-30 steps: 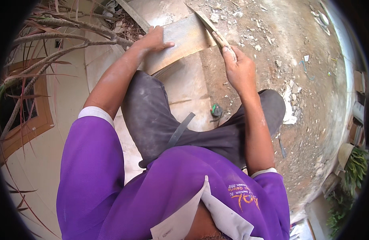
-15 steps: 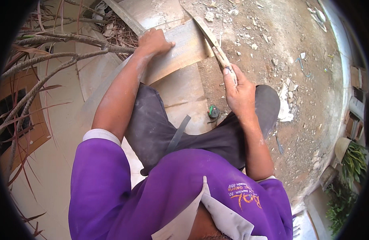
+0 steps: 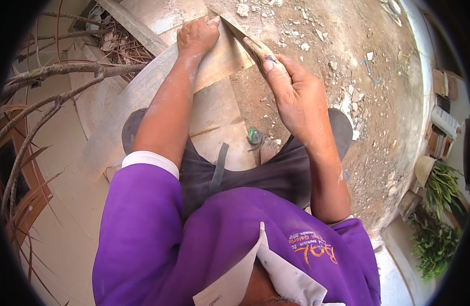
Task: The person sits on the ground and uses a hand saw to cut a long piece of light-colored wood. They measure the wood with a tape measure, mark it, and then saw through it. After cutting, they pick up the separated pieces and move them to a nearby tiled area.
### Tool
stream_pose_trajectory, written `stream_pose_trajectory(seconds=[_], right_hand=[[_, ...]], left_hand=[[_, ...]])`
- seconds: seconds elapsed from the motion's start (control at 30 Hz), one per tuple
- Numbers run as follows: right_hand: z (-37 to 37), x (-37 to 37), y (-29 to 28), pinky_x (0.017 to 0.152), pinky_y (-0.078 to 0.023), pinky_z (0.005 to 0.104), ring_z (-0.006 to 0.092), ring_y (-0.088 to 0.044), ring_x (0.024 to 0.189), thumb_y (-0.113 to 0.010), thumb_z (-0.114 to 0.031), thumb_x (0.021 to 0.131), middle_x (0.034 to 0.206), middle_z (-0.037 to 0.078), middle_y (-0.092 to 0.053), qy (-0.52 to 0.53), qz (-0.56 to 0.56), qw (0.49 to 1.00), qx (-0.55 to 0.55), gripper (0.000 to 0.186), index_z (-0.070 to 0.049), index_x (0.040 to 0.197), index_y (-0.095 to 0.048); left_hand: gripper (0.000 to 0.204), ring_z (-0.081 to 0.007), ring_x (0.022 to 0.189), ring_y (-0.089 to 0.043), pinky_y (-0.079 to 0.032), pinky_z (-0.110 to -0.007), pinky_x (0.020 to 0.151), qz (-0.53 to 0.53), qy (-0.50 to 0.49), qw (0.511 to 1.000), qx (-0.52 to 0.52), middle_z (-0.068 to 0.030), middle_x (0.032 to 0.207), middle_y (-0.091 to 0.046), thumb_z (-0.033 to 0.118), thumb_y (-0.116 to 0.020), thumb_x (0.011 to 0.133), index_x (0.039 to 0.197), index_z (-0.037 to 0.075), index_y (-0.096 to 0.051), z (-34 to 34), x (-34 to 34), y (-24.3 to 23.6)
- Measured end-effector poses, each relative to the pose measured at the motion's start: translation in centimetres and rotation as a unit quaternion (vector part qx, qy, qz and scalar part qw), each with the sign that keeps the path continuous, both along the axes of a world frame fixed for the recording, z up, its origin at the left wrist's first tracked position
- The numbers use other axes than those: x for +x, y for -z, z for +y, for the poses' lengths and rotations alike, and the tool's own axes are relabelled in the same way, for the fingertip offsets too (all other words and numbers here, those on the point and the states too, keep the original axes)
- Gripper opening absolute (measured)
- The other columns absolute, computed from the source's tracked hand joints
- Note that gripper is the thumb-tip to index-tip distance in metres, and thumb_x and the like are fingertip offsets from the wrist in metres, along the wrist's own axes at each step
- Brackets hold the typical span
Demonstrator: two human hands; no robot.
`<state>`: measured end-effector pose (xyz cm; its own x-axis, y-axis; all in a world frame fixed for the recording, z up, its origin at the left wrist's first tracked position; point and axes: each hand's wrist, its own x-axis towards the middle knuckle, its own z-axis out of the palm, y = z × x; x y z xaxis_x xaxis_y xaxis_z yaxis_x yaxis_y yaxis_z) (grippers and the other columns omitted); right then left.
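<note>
My left hand (image 3: 196,34) presses flat on the far end of a long curved pale plank (image 3: 143,92) that runs from the upper middle down to the left. My right hand (image 3: 296,94) is closed around the handle of a dusty chisel-like blade (image 3: 240,33). The blade's tip lies on the plank's end, right beside my left fingers. Both forearms reach forward over my dark trousers.
Flat pale slabs (image 3: 214,109) lie under the plank. A small green tape measure (image 3: 254,135) sits near my bare foot (image 3: 268,149). Rubble chips (image 3: 347,102) litter the dirt ground at right. Dry branches (image 3: 51,86) spread at left; potted plants (image 3: 439,194) stand at far right.
Both hands now appear nearer and larger in the picture. The blade's tip has come close to my left fingers at the plank's end. The grip on plank and tool is unchanged.
</note>
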<state>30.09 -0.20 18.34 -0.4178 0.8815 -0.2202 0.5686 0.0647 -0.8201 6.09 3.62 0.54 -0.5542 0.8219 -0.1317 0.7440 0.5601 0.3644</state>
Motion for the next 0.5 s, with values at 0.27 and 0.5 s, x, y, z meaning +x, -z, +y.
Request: stream_pose_trajectory(seconds=[0.27,0.5], right_hand=[[-7.5,8.4,-1.4,0.067,-0.048,0.0218,0.0039,-0.057,0.074,-0.061,-0.016,0.098,0.082,0.004,-0.067,0.092,0.009,0.992,-0.081,0.033,0.002,0.126,-0.061],[-4.3,4.2,-0.9,0.063,-0.047,0.0230,0.0041,-0.056,0.070,-0.060,-0.019,0.099,0.077,0.003,-0.065,0.038,-0.019,0.997,-0.060,0.031,-0.002,0.124,-0.063]], left_hand=[[0.056,-0.0360,0.108,-0.065,-0.050,-0.044,0.095,-0.041,-0.025,0.998,-0.027,-0.0206,0.112,-0.070,0.053,-0.047,0.094,0.115,0.006,-0.071,0.2,-0.3,-1.0],[0.066,-0.0379,0.114,-0.062,-0.047,-0.046,0.098,-0.037,-0.043,0.997,-0.052,-0.0227,0.118,-0.067,0.062,-0.042,0.093,0.118,0.007,-0.070,0.0,-0.6,-0.8]])
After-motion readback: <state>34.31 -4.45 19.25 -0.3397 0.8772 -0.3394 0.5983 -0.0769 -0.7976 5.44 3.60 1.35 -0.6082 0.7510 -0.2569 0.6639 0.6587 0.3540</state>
